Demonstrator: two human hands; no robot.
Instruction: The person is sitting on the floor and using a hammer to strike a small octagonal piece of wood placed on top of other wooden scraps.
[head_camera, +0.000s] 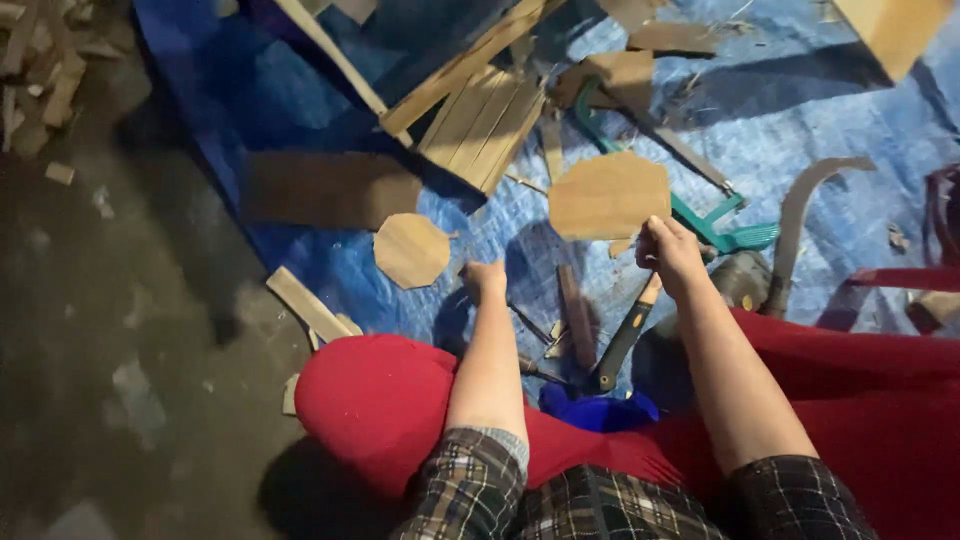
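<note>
My right hand (670, 255) grips the lower edge of a thin octagon-like wooden board (608, 195) and holds it up over the blue tarp (800, 120). My left hand (485, 280) is closed into a fist with nothing visible in it, hovering near a smaller octagonal wooden piece (411, 250) that lies flat on the tarp. A chisel-like tool with a wooden handle (628, 330) lies between my arms, below the right hand. My knees in red cloth (380, 400) fill the bottom of the view.
A green-framed saw (700, 215) and a curved sickle blade (795, 215) lie on the tarp to the right. Wooden slats (485, 120), planks and offcuts are piled at the top. A brown board (330, 190) lies left. Bare dark floor (100, 350) is at the left.
</note>
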